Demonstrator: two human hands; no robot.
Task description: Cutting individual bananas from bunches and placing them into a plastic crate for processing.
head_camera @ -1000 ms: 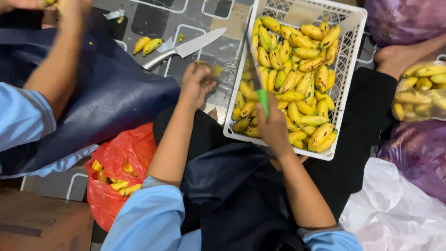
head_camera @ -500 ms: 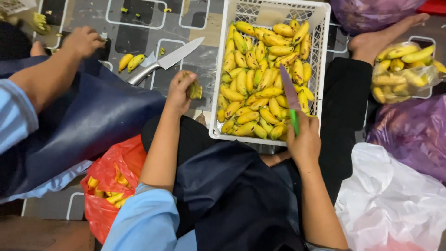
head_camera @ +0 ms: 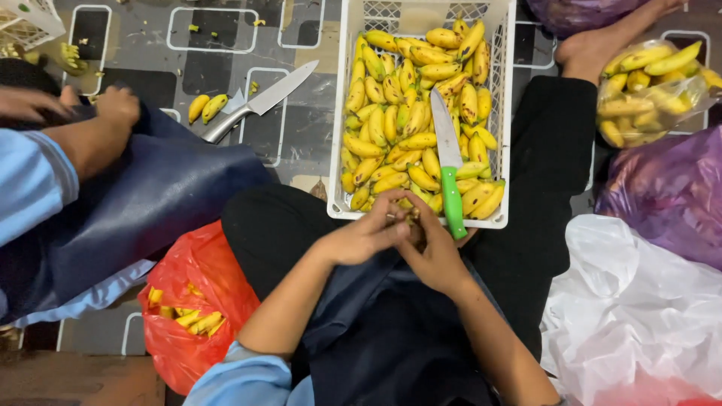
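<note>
Both hands have drawn together since half a second ago: the left hand (head_camera: 365, 237) has left the crate's near-left corner and now meets the right hand (head_camera: 436, 252) just below the white crate (head_camera: 338, 150). Their fingers (head_camera: 398, 218) are pinched together on a small banana (head_camera: 412, 214), mostly hidden between them. The green-handled knife (head_camera: 450, 173) runs away from the right fingers, blade lying over the crate's bananas (head_camera: 398, 113).

I see yellow bananas (head_camera: 410, 113), some tinged green, filling a white crate (head_camera: 336, 135), and a knife (head_camera: 449, 169) with a bright green handle. The bag (head_camera: 197, 278) is red, another bag (head_camera: 662, 195) is purple, and the floor (head_camera: 226, 45) is grey with white-outlined squares.
</note>
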